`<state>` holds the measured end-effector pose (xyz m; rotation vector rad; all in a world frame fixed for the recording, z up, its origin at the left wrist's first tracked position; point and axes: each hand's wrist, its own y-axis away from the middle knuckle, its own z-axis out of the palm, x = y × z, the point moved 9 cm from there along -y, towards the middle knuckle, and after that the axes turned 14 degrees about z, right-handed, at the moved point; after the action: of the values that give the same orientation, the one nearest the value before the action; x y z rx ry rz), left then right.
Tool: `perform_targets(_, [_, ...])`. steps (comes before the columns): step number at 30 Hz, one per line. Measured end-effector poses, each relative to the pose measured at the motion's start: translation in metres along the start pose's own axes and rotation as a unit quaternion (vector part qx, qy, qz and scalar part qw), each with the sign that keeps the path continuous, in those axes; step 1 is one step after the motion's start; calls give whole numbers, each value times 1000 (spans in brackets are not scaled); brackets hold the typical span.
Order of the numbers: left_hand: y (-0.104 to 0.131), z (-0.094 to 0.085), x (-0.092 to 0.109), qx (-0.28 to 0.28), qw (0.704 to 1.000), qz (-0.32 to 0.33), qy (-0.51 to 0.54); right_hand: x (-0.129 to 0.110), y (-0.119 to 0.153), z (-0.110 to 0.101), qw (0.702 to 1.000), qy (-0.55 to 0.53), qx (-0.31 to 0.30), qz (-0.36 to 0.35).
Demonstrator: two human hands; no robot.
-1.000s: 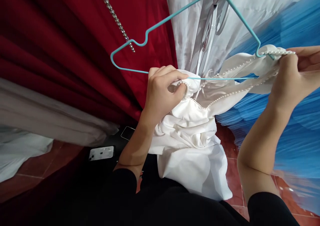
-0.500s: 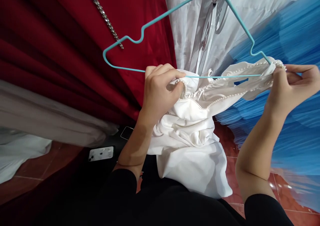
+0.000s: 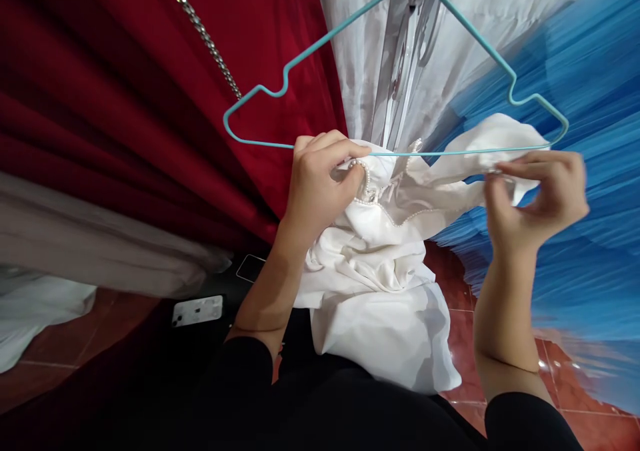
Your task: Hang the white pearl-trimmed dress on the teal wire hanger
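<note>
A light blue hanger spans the upper middle, both of its ends bare. Below its bottom bar bunches a white dress with pearl-like beads along its edge. My left hand is closed on the hanger's bar and the beaded edge of the dress together. At the right, my right hand pinches a beaded strap of the dress between thumb and fingers, just under the bar. The loose white cloth of this strap rises behind the bar near the hanger's right end.
Red cloth with a jewelled chain fills the upper left. White cloth hangs behind the hanger, and blue tulle is at the right. A phone lies on a black surface at lower left. Red floor tiles show below.
My right hand has moved left with the strap, which has come off the hanger's right end. That end now shows bare. My left hand keeps its hold.
</note>
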<state>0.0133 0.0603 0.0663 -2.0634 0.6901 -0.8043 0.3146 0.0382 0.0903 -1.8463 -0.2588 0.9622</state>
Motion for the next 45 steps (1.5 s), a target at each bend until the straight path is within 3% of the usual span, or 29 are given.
perform_targets(3, [0, 3, 2, -6, 1000, 4, 2, -29, 15, 52, 982, -50, -182, 24])
perform_targets(5, [0, 3, 5, -4, 1000, 8, -5, -39, 26, 79, 966, -81, -242, 42])
perform_targets(8, [1, 1, 11, 5, 1000, 26, 3, -39, 31, 93, 968, -123, -211, 65])
perform_targets(11, [9, -3, 19, 31, 998, 55, 24, -31, 29, 89, 974, -142, -150, 88])
perform_targets(15, [50, -32, 20, 199, 976, 88, -29, -23, 26, 87, 973, -137, -151, 104])
perform_targets(18, [83, -43, -14, 249, 968, -17, -5, -18, 27, 89, 973, -136, -152, 110])
perform_targets(21, [100, -63, -55, 309, 943, -116, 45, -16, 27, 91, 972, -147, -144, 110])
perform_targets(24, [85, -95, -81, 373, 917, -122, 68, -18, 26, 91, 969, -172, -144, 103])
perform_targets(27, [50, -124, -88, 427, 901, -61, 47, -23, 27, 88, 969, -182, -139, 97])
perform_targets(31, [-2, -129, -77, 386, 922, 24, 24, -25, 30, 87, 967, -194, -134, 101])
perform_targets(33, [-16, -126, -73, 349, 937, 16, -7, -26, 30, 88, 967, -199, -129, 99])
perform_targets(38, [-8, -139, -68, 292, 951, -71, -68, -26, 29, 90, 967, -202, -119, 97])
perform_targets(42, [0, -159, -50, 304, 948, -76, -50, -25, 29, 91, 964, -214, -126, 93])
perform_targets(45, [-16, -155, -39, 278, 959, -30, -51, -24, 30, 92, 963, -213, -132, 99])
